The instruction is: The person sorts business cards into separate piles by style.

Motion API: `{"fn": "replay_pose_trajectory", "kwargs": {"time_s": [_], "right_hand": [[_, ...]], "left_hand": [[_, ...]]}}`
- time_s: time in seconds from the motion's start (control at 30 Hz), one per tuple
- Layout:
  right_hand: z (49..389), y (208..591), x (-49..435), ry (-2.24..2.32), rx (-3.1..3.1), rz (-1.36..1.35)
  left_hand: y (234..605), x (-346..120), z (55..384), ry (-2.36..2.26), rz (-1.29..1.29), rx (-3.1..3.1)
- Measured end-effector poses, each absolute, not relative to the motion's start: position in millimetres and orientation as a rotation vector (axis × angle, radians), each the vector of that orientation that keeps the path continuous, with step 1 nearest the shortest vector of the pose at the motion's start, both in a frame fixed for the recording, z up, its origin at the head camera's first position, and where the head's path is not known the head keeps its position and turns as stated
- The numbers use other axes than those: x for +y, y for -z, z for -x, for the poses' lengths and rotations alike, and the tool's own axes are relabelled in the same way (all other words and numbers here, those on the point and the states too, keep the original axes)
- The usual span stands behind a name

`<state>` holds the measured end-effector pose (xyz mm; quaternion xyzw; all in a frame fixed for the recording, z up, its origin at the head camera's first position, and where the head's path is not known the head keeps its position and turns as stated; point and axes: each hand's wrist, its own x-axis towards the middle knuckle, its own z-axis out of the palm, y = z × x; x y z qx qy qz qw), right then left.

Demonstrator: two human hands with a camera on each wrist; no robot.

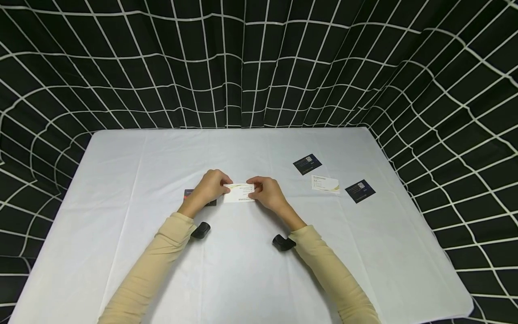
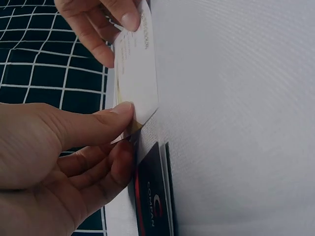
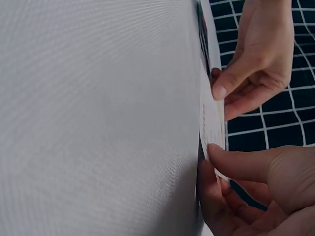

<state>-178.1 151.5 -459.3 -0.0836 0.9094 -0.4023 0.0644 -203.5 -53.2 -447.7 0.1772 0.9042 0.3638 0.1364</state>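
Note:
A white business card (image 1: 238, 195) with a gold curve and small print is held by its two short ends over the middle of the table. My left hand (image 1: 210, 186) pinches one end between thumb and fingers. The opposite end is gripped the same way by my right hand (image 1: 268, 192). Beneath the left wrist lies a small pile of dark business cards (image 2: 150, 194) with a red stripe and a printed logo. In the head view the left hand partly covers this pile (image 1: 188, 193).
To the right on the white-covered table (image 1: 251, 270) lie a dark card (image 1: 304, 167), a white card (image 1: 325, 184) with a gold corner and another dark card (image 1: 360, 193), spaced apart. A black curtain with a white grid (image 1: 210, 85) surrounds the back and sides.

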Motion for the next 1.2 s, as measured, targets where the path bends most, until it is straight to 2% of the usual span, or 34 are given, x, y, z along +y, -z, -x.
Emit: {"fn": "replay_pose_trajectory", "kwargs": {"time_s": [0.47,1.2], "right_hand": [[171.9,455.6,148.1,0.984,2.869,0.287],[179.1,452.4,149.8,0.974,2.783,0.331]], "left_hand": [[454.5,-49.1,200.9,-0.975,-0.54,2.711],[450.7,-49.3,196.0,-0.872,-0.529,2.775]]}}
